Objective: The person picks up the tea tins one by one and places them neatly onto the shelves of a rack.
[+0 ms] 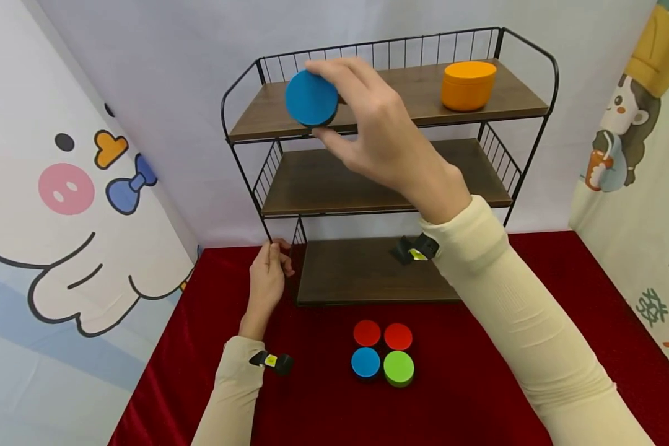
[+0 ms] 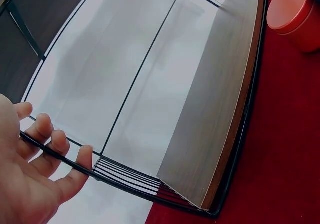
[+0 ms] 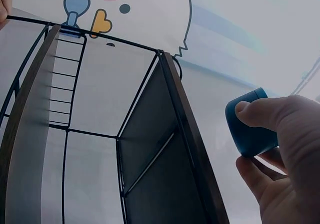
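My right hand pinches a round blue lidded container between thumb and fingers, its flat lid facing the head camera. It is held up at the left part of the top shelf, overlapping that shelf's front edge in the head view. From the right wrist, the blue container appears beyond the outer side of the rack. Low on the left, my left hand holds the rack's thin black frame; in the left wrist view its fingers curl round the rod.
An orange lidded container stands at the top shelf's right end. The three-tier rack has middle and bottom boards. Two red containers, one blue and one green cluster on the red cloth before it.
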{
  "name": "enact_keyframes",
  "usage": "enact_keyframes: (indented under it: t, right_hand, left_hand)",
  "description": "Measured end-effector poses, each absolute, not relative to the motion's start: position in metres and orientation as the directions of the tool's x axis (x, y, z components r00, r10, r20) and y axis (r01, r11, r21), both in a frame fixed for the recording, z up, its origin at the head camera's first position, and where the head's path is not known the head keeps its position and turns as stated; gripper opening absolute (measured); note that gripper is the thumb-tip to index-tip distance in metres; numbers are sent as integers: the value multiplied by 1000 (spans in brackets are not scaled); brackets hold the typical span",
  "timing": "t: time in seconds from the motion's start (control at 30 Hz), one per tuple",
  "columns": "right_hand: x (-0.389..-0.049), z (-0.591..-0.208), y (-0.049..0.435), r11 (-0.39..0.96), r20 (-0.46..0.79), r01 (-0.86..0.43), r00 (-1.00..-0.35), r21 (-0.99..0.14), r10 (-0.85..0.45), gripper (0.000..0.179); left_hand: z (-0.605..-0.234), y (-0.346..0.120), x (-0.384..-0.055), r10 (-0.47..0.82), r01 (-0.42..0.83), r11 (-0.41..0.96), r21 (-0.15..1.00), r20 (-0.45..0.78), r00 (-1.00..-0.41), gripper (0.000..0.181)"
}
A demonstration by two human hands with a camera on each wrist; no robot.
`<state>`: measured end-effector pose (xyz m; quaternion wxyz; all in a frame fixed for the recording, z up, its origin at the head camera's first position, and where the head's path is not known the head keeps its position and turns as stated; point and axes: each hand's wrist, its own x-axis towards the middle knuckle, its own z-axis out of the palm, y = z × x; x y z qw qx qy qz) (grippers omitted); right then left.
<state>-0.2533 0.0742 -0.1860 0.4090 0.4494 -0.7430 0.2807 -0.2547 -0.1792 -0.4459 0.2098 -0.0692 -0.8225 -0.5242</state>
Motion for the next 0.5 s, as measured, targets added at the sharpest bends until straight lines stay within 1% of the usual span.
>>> enact_keyframes:
  t: [0.07,0.23,0.5]
  right_hand:
    - [-257,-185,73,446,854,-892,-285,-70,-436,54]
    - [-263,-184,73,482,825,-866,-365,-132,-430,55]
    - [-269,-182,70,543,759,-815,-483,-205,-438,60]
  left_hand:
    - [-446,-179,-255,-105,336,444,831,420,-901,54]
    - [-447,-179,-257,-94,343,451,824,426,-900,55]
    - [-448,-181,-256,-102,342,457,821,431,-897,52]
